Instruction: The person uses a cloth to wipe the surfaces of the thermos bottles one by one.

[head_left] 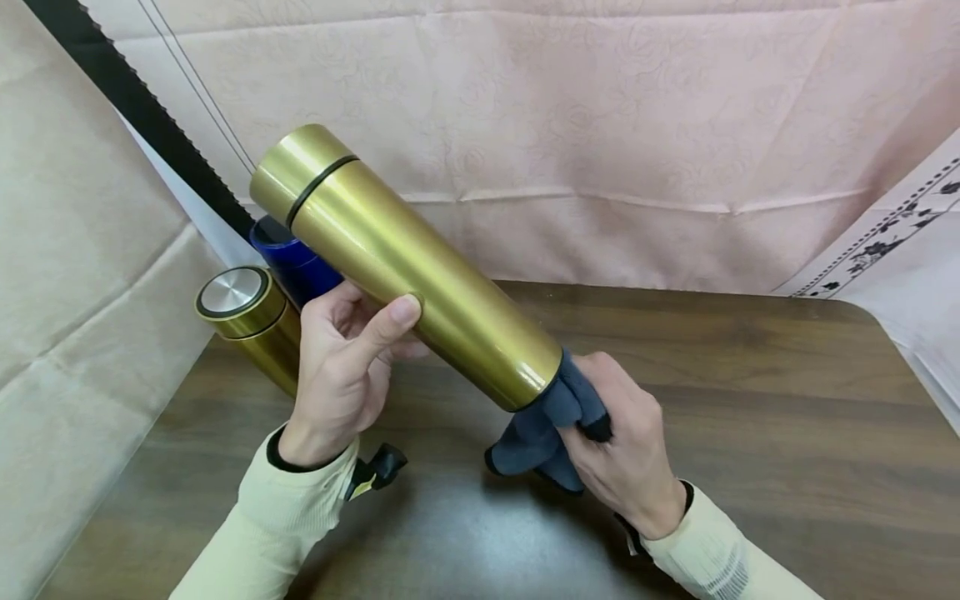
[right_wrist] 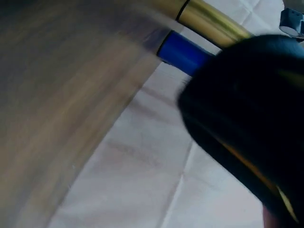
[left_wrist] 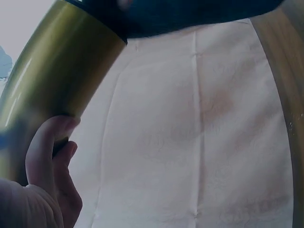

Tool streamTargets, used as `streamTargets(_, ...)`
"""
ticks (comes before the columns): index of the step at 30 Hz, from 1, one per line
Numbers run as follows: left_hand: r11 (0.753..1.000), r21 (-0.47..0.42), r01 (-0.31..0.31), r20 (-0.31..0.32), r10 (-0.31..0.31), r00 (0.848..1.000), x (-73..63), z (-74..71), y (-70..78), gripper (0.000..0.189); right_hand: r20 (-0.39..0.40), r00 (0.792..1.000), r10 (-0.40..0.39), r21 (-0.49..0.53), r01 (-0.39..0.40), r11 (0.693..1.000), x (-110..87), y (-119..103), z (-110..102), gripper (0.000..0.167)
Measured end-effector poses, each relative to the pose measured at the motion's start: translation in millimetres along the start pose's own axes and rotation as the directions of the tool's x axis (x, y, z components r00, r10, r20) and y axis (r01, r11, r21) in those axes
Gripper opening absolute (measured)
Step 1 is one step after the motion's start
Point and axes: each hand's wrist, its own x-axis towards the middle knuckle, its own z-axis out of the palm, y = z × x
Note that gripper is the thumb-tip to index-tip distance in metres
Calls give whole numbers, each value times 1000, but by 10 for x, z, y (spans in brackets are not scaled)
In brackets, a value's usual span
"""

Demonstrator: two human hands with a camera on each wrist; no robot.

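A gold thermos bottle (head_left: 431,279) is tilted above the table, its capped end up at the left and its base down at the right. My left hand (head_left: 337,375) grips it around the middle, thumb along the near side. At the base, my right hand (head_left: 622,442) holds a bunched blue-grey cloth (head_left: 532,437) with black edging against the bottle's bottom. The left wrist view shows the bottle's lower body (left_wrist: 61,61) with the dark cloth (left_wrist: 190,12) over its end. In the right wrist view the cloth (right_wrist: 237,90) looks almost black and hides the right fingers.
Behind my left hand stand a second gold thermos (head_left: 255,317) with a silver-topped lid and a blue thermos (head_left: 300,267). The wooden table (head_left: 765,433) meets a pale pink fabric backdrop (head_left: 600,150) at the back. More pale fabric (head_left: 82,275) hangs along the left side.
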Motion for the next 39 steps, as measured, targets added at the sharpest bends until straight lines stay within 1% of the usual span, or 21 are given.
streamTargets(2, 1000, 24, -4, -8, 5, 1000, 2, 1, -12, 16, 86, 996, 31, 14, -33, 999, -11, 11, 5, 30)
streamTargets(3, 999, 39, -5, -12, 5, 1000, 5, 2, -19, 16, 121, 992, 27, 20, -30, 999, -16, 16, 11, 29)
streamTargets(5, 998, 64, -4, -23, 6, 1000, 11, 4, -29, 17, 177, 984, -11, 32, 5, 999, -27, 25, 17, 27)
streamTargets(8, 996, 90, 0, -39, 3, 999, 21, 0, -34, 20, 227, 968, -110, 45, 102, 994, -38, 32, 9, 26)
streamTargets(10, 995, 97, 5, -46, 0, 999, 25, -4, -31, 20, 226, 959, -170, 61, 160, 985, -36, 32, -9, 26)
streamTargets(11, 995, 98, 6, -48, -1, 999, 29, -6, -27, 20, 212, 958, -195, 78, 182, 980, -29, 33, -17, 26)
streamTargets(13, 996, 94, 7, -52, -2, 999, 35, -12, -22, 20, 159, 960, -229, 102, 215, 971, -8, 36, -32, 27)
streamTargets(14, 996, 92, 8, -54, -3, 999, 38, -14, -20, 19, 125, 965, -232, 107, 219, 970, 5, 37, -38, 28)
streamTargets(16, 997, 80, 13, -56, -8, 998, 48, -14, -19, 19, 48, 976, -213, 113, 207, 972, 31, 42, -47, 29)
streamTargets(17, 997, 78, 17, -55, -13, 998, 54, -12, -20, 19, 16, 982, -190, 97, 188, 977, 41, 42, -55, 31)
streamTargets(19, 997, 70, 29, -55, -25, 998, 64, -8, -27, 20, -24, 993, -118, 63, 120, 991, 56, 42, -72, 33)
streamTargets(21, 997, 64, 41, -54, -38, 998, 68, -1, -31, 20, -33, 999, -31, 43, 32, 999, 61, 40, -85, 35)
streamTargets(23, 997, 59, 45, -53, -42, 998, 68, 0, -38, 20, -11, 999, 44, 26, -44, 999, 57, 46, -89, 35)
streamTargets(25, 997, 60, 38, -54, -35, 998, 63, -2, -46, 20, 28, 995, 98, 31, -99, 995, 49, 63, -70, 27)
streamTargets(28, 997, 69, 23, -45, -19, 999, 50, -2, -64, 19, 105, 987, 120, 33, -124, 992, 20, 107, -19, 9)
streamTargets(30, 997, 75, 20, -41, -16, 999, 42, -3, -81, 20, 154, 983, 102, 44, -110, 993, -5, 135, 14, 10)
streamTargets(31, 997, 80, 19, -39, -16, 999, 40, -2, -88, 20, 173, 982, 81, 45, -90, 995, -18, 147, 25, 9)
streamTargets(33, 995, 96, 20, -36, -16, 999, 37, 0, -97, 21, 220, 975, 26, 48, -37, 998, -40, 160, 33, 6)
streamTargets(35, 992, 124, 23, -43, -18, 999, 39, -2, -103, 23, 256, 966, -45, 54, 32, 998, -55, 160, 28, 12)
streamTargets(38, 987, 160, 30, -53, -21, 998, 42, 2, -96, 25, 278, 952, -129, 44, 122, 992, -59, 150, -1, 17)
streamTargets(39, 985, 172, 33, -58, -23, 998, 43, 3, -91, 26, 270, 951, -153, 45, 146, 988, -54, 148, -14, 18)
